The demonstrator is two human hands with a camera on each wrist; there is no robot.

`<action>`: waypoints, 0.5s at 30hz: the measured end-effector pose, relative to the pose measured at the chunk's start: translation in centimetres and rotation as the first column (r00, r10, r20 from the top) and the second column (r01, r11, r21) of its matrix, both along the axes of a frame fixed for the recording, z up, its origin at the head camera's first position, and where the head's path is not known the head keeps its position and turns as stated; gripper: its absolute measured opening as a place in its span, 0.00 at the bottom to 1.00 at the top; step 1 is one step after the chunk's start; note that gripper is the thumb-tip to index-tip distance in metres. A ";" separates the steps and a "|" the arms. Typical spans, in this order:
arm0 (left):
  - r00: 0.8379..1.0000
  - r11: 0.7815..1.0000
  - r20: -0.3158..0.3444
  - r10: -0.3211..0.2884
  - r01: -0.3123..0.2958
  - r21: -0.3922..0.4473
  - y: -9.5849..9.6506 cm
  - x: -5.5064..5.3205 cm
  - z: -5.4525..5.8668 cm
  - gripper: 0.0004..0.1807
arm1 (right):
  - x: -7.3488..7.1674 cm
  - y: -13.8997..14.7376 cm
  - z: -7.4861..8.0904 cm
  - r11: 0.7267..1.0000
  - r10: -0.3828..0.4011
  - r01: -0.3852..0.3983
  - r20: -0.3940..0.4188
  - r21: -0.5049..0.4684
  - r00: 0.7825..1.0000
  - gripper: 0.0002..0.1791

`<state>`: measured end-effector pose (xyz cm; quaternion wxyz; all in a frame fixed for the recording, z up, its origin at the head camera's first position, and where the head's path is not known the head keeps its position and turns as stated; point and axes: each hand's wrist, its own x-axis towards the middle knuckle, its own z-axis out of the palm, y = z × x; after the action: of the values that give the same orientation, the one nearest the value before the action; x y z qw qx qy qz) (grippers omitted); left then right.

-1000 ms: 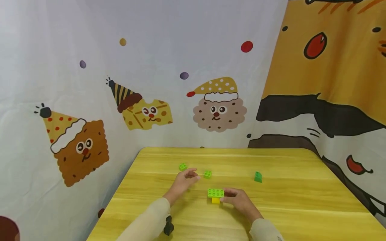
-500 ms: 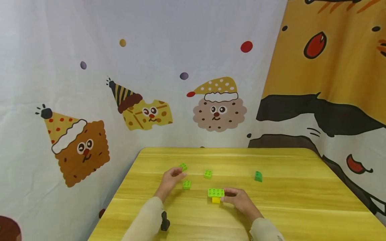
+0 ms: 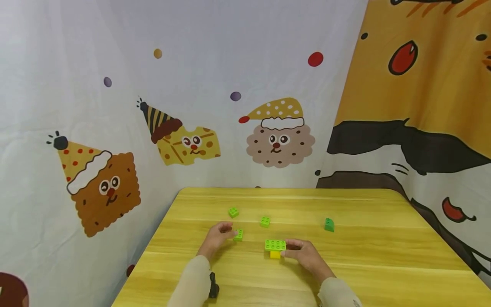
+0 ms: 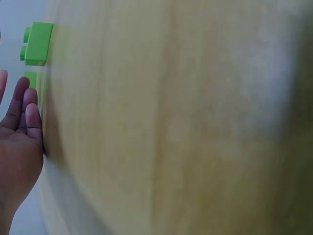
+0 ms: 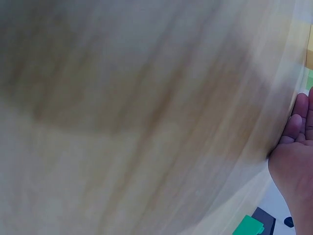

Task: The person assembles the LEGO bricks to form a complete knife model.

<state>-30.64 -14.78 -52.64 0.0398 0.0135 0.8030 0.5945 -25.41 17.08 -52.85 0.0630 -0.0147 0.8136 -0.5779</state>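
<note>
My right hand (image 3: 305, 254) pinches the right side of a small stack of toy building bricks. A lime-green eight-stud brick (image 3: 275, 244) tops it, and a yellow brick (image 3: 275, 255) sits below. To the left, my left hand (image 3: 217, 239) has its thumb tip right at the left edge of a lime-green four-stud brick (image 3: 239, 235). In the left wrist view, the left fingers (image 4: 33, 117) are loosely extended, near a lime-green brick (image 4: 39, 44). The right wrist view catches only part of the right hand (image 5: 296, 147), at the edge.
Farther back on the wooden table (image 3: 368, 260) lie two more lime-green four-stud bricks, a left one (image 3: 233, 212) and a middle one (image 3: 265, 221). A darker green brick with a curved side (image 3: 329, 225) stands at the right. A cartoon-printed cloth (image 3: 215, 42) hangs behind the table.
My left hand drew back leftward, uncovering the near lime-green brick, then came slightly toward me and right, to that brick's edge. My right hand and the stack stay in place.
</note>
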 end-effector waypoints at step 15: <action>0.999 0.998 -0.004 -0.033 0.033 -0.061 0.4 -0.1 -0.6 0.29 | -0.3 0.2 -0.4 0.999 0.032 -0.032 -0.015 -0.002 0.999 0.30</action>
<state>-30.70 -14.43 -53.28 0.0478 0.0270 0.8205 0.5689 -25.71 17.30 -53.21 0.0659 -0.0322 0.8129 -0.5777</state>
